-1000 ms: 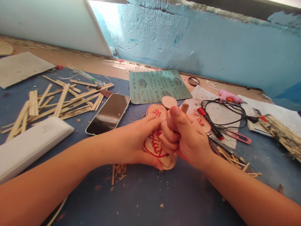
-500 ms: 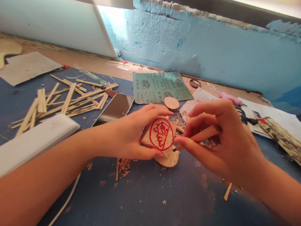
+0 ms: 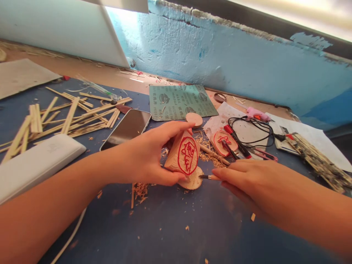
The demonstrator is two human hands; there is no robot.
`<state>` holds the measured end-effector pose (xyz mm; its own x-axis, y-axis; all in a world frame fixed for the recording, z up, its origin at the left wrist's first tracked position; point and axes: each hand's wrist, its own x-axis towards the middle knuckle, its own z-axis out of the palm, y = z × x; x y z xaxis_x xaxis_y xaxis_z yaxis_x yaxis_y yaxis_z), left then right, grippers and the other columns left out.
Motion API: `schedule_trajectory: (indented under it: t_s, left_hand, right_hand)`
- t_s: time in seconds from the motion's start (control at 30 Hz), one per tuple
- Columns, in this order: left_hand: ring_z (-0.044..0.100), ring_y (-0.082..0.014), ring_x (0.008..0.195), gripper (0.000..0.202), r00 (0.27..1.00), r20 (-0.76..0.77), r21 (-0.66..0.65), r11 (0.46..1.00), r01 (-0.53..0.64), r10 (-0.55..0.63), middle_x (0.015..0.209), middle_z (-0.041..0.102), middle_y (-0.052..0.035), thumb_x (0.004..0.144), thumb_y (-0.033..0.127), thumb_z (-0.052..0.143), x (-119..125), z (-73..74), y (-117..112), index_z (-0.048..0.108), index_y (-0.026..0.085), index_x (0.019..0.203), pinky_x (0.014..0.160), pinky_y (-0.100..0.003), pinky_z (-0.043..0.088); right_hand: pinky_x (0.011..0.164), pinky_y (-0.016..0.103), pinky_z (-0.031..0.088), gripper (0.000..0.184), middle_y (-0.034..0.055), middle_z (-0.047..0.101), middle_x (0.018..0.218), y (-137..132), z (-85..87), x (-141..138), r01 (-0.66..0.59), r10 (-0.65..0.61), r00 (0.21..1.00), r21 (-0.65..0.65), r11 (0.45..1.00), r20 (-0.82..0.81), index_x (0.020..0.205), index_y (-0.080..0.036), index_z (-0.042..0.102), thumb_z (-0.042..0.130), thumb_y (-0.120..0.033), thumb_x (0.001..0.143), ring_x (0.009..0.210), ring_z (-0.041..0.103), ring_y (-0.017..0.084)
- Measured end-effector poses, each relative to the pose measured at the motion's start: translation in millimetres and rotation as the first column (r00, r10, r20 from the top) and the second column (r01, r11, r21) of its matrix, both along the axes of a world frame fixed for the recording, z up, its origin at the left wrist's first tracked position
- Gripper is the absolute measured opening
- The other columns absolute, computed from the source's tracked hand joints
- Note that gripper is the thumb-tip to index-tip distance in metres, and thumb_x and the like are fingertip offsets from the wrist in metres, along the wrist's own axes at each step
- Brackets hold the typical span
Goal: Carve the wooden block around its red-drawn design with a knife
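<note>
My left hand (image 3: 145, 156) is closed around a pale wooden block (image 3: 188, 156), fingers over the top and thumb below. On the block's slanted face, a red circle surrounds a red line drawing. My right hand (image 3: 247, 179) grips a slim carving tool (image 3: 210, 177) with a wooden handle and a dark metal tip. That tip points left, just right of the block, over the edge of a round wood slice (image 3: 194, 182) on the table under the block. Most of the handle is hidden in my right fingers.
Behind the block lie a green sandpaper sheet (image 3: 178, 102), a small wood disc (image 3: 194, 119) and a phone (image 3: 128, 126). Wooden sticks (image 3: 71, 117) and a white power bank (image 3: 41, 161) are left. A star-marked wood slice (image 3: 224, 142), black cable (image 3: 251, 128) and bark piece (image 3: 319, 159) lie right.
My right hand has turned palm-down and lowered to the right, the tool now lying nearly level. The block has tilted slightly in my left hand. The view has shifted a little to the right.
</note>
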<state>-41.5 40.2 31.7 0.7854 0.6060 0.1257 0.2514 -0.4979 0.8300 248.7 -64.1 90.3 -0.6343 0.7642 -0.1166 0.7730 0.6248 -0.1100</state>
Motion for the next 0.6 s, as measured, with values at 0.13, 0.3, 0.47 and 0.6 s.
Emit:
schedule_trajectory:
  t_s: [0.13,0.3,0.47,0.6]
  left_hand:
    - [0.071,-0.0334,0.129,0.114,1.0,0.02,-0.05,0.999,-0.009,0.01,0.152,0.067,-0.0063,0.081,0.049,0.091,-0.3,1.4,-3.8,0.026,0.035,0.174,0.113,-0.046,0.061]
    - [0.067,-0.0367,0.138,0.115,0.999,0.039,-0.079,0.997,-0.004,0.007,0.159,0.063,-0.0093,0.079,0.047,0.094,-1.3,0.2,-2.7,0.029,0.035,0.173,0.117,-0.05,0.059]
    - [0.071,-0.0357,0.135,0.109,0.998,0.068,-0.158,0.987,0.005,0.006,0.158,0.063,-0.0092,0.075,0.046,0.098,1.9,2.0,-0.3,0.039,0.037,0.166,0.117,-0.051,0.061]
    - [0.073,-0.0363,0.13,0.104,0.998,0.065,-0.19,0.982,0.018,-0.005,0.155,0.065,-0.0093,0.072,0.045,0.099,4.2,5.4,1.8,0.046,0.036,0.16,0.111,-0.05,0.065]
  right_hand:
    - [0.051,0.033,0.038,0.036,0.0024,0.078,0.083,1.3,7.5,-7.4,-0.011,0.011,1.0,-0.016,1.0,-0.027,0.118,-0.019,0.08,0.065,-0.002,0.089,0.063,0.073,0.019]
    - [0.055,0.029,0.044,0.034,0.0037,0.078,0.082,0.6,15.8,-17.5,0.036,-0.04,0.998,-0.072,0.997,-0.05,0.123,-0.022,0.08,0.065,-0.008,0.095,0.06,0.068,0.016]
    - [0.057,0.029,0.046,0.028,0.0041,0.077,0.078,1.0,12.3,-23.4,0.05,-0.054,0.998,-0.097,0.994,-0.039,0.116,-0.022,0.082,0.064,-0.011,0.097,0.057,0.066,0.016]
    - [0.057,0.03,0.046,0.031,0.0044,0.077,0.079,-1.0,11.7,-23.4,0.065,-0.067,0.998,-0.094,0.993,-0.014,0.12,-0.022,0.081,0.062,-0.011,0.097,0.058,0.068,0.018]
